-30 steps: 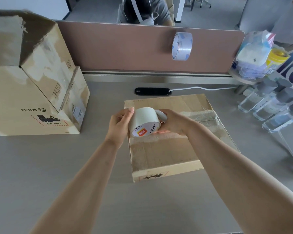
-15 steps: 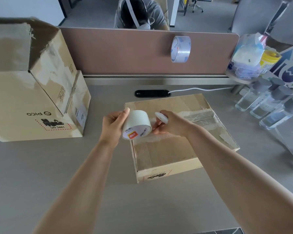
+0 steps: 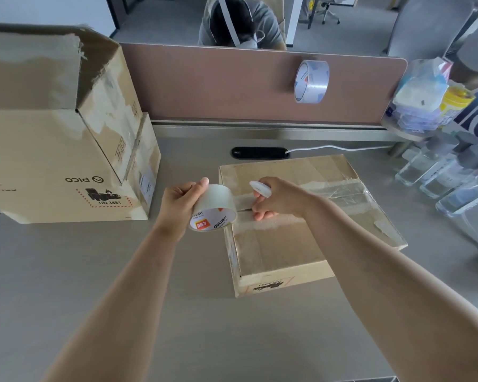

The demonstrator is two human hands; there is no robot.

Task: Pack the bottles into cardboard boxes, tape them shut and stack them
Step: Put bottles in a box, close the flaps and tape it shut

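The left hand [image 3: 180,205] grips a tape roll [image 3: 213,209], thumb on its top edge and fingers curled behind it. The roll hangs over the left edge of a flat closed box [image 3: 301,238] lying on the bench [image 3: 122,299], with its printed core facing the camera. A short stretch of tape runs from the roll to the right hand [image 3: 276,198], which rests on the box top at the centre seam. That hand is closed: its lower fingertips press down on the tape at the seam, and it also holds a small white disc [image 3: 260,188] between thumb and forefinger. What the disc is cannot be told. Old tape [image 3: 340,193] runs along the seam to the box's right edge.

At the left of the bench sits a big box [image 3: 58,166], one flap raised, apart from the flat one. Clear bottles [image 3: 447,180] lie together at the right of the bench, well clear of both boxes. A second roll [image 3: 311,81] hangs on the brown divider [image 3: 218,84] behind the bench. A black cable slot [image 3: 260,153] lies just behind the flat box.
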